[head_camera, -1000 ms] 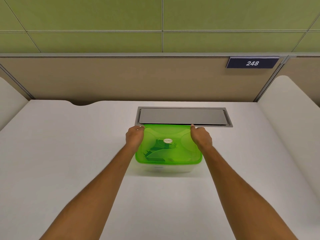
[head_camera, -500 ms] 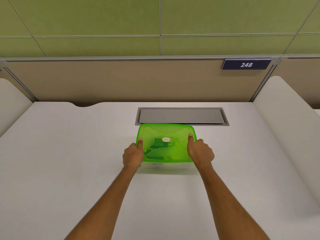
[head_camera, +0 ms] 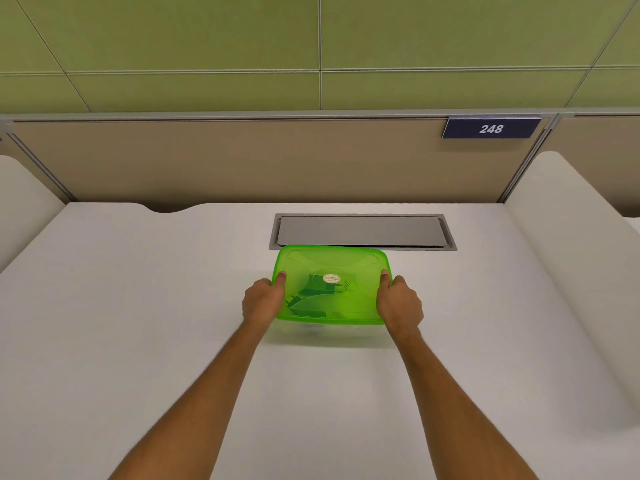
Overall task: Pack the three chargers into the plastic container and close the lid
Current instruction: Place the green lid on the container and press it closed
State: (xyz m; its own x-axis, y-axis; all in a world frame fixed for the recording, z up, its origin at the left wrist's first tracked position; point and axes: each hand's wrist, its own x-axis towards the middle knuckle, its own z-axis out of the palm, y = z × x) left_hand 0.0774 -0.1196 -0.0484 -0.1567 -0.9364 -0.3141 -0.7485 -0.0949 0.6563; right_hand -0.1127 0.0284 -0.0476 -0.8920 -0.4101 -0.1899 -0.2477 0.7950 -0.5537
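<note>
Lid (head_camera: 332,265) may seal unevenly on the container near the desk's (head_camera: 138,306) far edge, since left hand (head_camera: 260,301) and right hand (head_camera: 401,303) each grip only its near side edges, thumbs pressing on top.

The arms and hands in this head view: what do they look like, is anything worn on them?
Both arms are bare as far up as the picture shows: no sleeves in view. The left hand and the right hand wear no gloves, and no watch, bracelet or ring shows on wrists or fingers. Nothing is marked on them.
</note>
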